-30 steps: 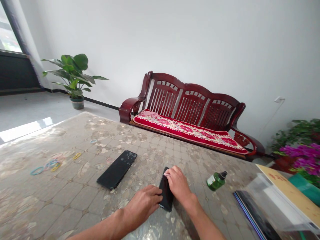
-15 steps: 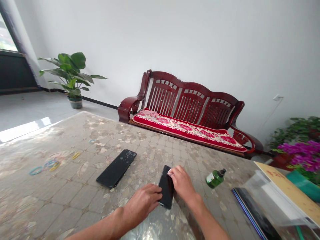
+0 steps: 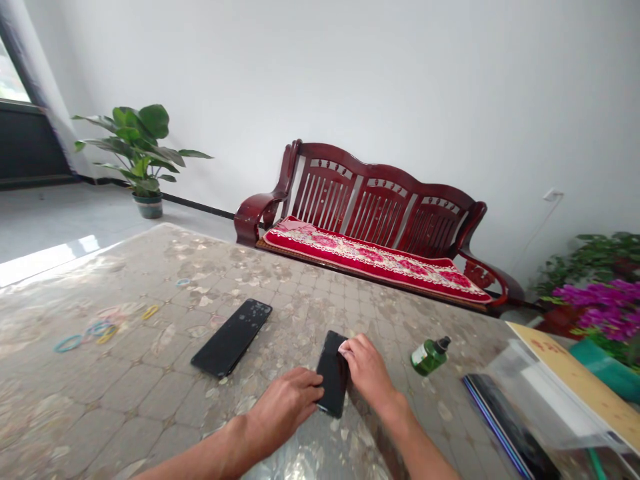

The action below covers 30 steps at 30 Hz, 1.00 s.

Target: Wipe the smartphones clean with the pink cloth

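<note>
Patterned tabletop (image 3: pixel 280 283) beneath my grip; beyond it, carved dark-red bench (image 3: pixel 381 208) before white wall (image 3: pixel 350 73). Far left of my grip: glossy grey floor (image 3: pixel 55 207), bright reflection (image 3: pixel 50 259), window (image 3: pixel 10 80).

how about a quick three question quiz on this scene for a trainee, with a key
1. True or false: the left hand touches the phone that lies between the two hands.
2. Which thing is on the table to the right of the right hand? a) a mug b) a green bottle c) a bowl
3. What is pinched in the right hand's fingertips?

Key: 1. True. 2. b. 3. A small whitish piece; its material cannot be told.
</note>
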### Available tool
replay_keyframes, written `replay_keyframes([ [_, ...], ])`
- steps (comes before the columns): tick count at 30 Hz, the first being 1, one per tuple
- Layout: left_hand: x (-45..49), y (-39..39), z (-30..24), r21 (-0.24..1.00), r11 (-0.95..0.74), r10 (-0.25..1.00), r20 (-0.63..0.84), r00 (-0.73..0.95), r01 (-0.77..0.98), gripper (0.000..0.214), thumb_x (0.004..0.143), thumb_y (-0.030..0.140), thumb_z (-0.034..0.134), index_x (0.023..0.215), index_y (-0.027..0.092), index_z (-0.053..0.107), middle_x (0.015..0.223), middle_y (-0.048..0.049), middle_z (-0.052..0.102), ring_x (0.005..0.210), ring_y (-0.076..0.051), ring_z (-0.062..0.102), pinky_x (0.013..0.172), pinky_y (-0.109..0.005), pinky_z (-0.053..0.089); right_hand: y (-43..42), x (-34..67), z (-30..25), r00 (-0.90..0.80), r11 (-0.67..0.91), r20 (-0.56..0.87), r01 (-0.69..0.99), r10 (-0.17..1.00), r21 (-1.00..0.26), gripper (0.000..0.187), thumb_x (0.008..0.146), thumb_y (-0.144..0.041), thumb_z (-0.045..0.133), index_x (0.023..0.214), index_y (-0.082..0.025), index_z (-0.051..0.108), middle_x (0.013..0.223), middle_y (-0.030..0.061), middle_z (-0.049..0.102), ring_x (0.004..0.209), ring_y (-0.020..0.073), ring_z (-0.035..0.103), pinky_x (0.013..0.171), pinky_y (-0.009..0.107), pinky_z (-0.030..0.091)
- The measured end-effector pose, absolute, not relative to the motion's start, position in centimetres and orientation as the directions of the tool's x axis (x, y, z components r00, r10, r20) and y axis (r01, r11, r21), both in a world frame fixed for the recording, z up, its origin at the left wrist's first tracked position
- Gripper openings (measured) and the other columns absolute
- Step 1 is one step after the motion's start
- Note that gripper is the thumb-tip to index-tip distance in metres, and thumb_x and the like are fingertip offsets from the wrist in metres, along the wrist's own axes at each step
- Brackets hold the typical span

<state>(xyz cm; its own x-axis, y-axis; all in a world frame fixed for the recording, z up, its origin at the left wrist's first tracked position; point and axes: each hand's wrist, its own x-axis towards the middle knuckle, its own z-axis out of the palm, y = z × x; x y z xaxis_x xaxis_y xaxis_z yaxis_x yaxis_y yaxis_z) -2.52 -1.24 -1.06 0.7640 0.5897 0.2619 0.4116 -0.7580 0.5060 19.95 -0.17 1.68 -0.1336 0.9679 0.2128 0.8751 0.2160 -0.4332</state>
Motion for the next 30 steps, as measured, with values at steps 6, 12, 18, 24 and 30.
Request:
replay_keyframes([
  [6,-2.5,-1.3,-0.7,0.500,-0.769,0.581,0.284,0.763,0.399,0.016,0.091,0.013,0.058,0.100,0.021,0.069,0.117,-0.0045,0.070,0.107,-0.023,0.065,0.096,-0.034,0.051,0.6,19.3,1.8,-0.107,0.179,0.195,0.897,0.975,-0.403,0.021,0.095,-0.015,0.046,0.083,-0.022,0.062,0.091,0.0043,0.062,0.089,0.0185,0.060,0.084,0.028,0.047],
  [12,-2.5,-1.2,-0.9,0.496,-0.776,0.571,0.293,0.767,0.389,0.017,0.093,0.015,0.054,0.098,0.022,0.069,0.114,-0.0052,0.070,0.106,-0.024,0.065,0.095,-0.034,0.052,-0.6,18.2,1.7,-0.229,0.282,0.185,0.894,0.956,-0.347,0.022,0.094,-0.012,0.046,0.086,-0.023,0.063,0.093,0.0030,0.062,0.091,0.0176,0.060,0.084,0.027,0.045],
  [18,-2.5,-1.2,-0.7,0.471,-0.781,0.568,0.263,0.780,0.410,0.013,0.093,0.015,0.056,0.098,0.021,0.067,0.115,-0.0048,0.069,0.106,-0.023,0.064,0.095,-0.033,0.051,3.4,17.5,2.3,-0.138,0.182,0.175,0.947,0.975,-0.266,0.021,0.096,-0.015,0.047,0.083,-0.021,0.062,0.092,0.0048,0.064,0.091,0.0181,0.060,0.085,0.027,0.045],
  [24,-2.4,-1.3,-0.2,0.462,-0.786,0.565,0.266,0.781,0.411,0.012,0.093,0.017,0.055,0.091,0.021,0.067,0.107,-0.0037,0.071,0.102,-0.023,0.065,0.091,-0.032,0.052,1.1,17.0,1.7,-0.268,0.318,0.192,0.893,0.944,-0.317,0.018,0.093,-0.013,0.050,0.087,-0.023,0.064,0.094,0.0024,0.063,0.093,0.0156,0.060,0.083,0.024,0.044],
  [30,-2.5,-1.3,0.1,0.476,-0.772,0.579,0.253,0.775,0.421,0.013,0.092,0.014,0.057,0.095,0.021,0.067,0.114,-0.0042,0.070,0.104,-0.024,0.065,0.093,-0.033,0.051,3.0,17.1,2.3,-0.209,0.258,0.196,0.926,0.958,-0.275,0.021,0.095,-0.016,0.049,0.083,-0.023,0.064,0.091,0.0038,0.064,0.090,0.0175,0.060,0.084,0.026,0.045],
])
